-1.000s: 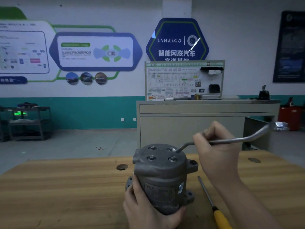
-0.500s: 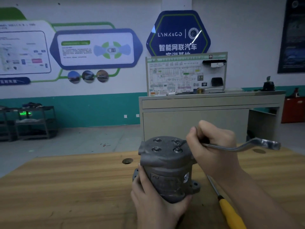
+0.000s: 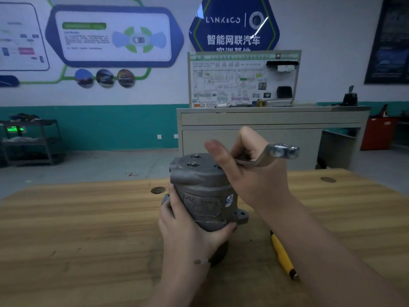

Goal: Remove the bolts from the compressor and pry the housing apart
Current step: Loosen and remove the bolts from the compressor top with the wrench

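While the left hand point(image 3: 188, 229) grips the compressor point(image 3: 199, 191), wrench point(image 3: 274, 154) above, clasped in the right hand point(image 3: 250, 171).

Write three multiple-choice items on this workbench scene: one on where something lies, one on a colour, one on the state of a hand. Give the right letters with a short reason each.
1. Where does the screwdriver lie?
A. on the wooden bench to the right of the compressor
B. on top of the compressor
C. on the floor

2. What colour is the screwdriver's handle?
A. red
B. yellow
C. green

3. What is the left hand doing?
A. resting flat on the bench
B. holding the wrench
C. gripping the compressor body

Answers:
1 A: it lies on the bench beside the compressor, under the right forearm.
2 B: the handle shows yellow.
3 C: its fingers wrap round the housing, while the right hand holds the wrench.
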Action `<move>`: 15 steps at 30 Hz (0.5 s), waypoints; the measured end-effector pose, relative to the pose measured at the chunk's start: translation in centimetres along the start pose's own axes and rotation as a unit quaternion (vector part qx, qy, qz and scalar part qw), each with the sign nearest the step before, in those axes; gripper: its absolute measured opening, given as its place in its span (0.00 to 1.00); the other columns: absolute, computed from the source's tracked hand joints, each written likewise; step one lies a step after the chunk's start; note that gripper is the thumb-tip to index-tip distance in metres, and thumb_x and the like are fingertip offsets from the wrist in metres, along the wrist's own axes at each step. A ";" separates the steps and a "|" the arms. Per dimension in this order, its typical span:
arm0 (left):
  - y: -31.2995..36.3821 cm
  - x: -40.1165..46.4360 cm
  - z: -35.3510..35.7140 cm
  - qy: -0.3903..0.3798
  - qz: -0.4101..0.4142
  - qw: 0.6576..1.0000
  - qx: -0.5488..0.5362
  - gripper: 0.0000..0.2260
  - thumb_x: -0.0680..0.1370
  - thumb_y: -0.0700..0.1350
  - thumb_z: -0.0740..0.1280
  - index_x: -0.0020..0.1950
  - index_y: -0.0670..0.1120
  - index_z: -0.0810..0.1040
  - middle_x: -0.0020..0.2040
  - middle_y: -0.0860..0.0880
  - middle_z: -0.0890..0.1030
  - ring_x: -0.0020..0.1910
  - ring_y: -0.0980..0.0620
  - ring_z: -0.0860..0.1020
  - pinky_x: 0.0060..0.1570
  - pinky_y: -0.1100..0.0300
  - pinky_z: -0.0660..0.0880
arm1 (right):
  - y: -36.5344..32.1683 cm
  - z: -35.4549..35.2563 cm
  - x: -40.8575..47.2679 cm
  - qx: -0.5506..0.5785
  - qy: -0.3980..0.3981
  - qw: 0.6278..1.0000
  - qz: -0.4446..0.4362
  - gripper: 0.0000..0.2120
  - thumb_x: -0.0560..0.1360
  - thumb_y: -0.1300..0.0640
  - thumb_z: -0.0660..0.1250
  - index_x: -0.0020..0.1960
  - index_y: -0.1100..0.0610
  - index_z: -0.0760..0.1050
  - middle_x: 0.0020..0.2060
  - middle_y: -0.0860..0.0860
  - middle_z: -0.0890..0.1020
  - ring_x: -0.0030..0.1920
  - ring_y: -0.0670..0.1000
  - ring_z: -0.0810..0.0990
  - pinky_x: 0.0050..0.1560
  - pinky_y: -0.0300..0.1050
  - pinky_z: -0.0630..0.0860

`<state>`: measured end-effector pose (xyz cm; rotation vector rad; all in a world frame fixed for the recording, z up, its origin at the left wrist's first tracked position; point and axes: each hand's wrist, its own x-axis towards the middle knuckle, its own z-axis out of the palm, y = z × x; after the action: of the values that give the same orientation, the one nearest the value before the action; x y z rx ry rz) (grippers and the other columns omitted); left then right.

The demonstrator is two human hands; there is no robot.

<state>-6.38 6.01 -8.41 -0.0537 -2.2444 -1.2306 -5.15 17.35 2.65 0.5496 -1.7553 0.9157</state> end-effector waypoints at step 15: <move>0.3 -0.8 -0.3 0.024 -0.004 1.000 -0.014 0.66 0.49 0.56 0.84 0.78 0.42 0.52 0.67 0.39 0.67 0.67 0.38 0.66 0.65 0.47 0.65 | 2.9 1.0 -1.3 0.157 0.136 0.970 -0.128 0.28 0.83 0.48 0.53 0.27 0.58 0.69 0.21 0.50 0.69 0.23 0.47 0.68 0.26 0.40 0.62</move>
<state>-5.46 6.08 -8.46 -0.0272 -2.1887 -1.2551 -7.40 18.19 0.34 0.7955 -1.2671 1.0374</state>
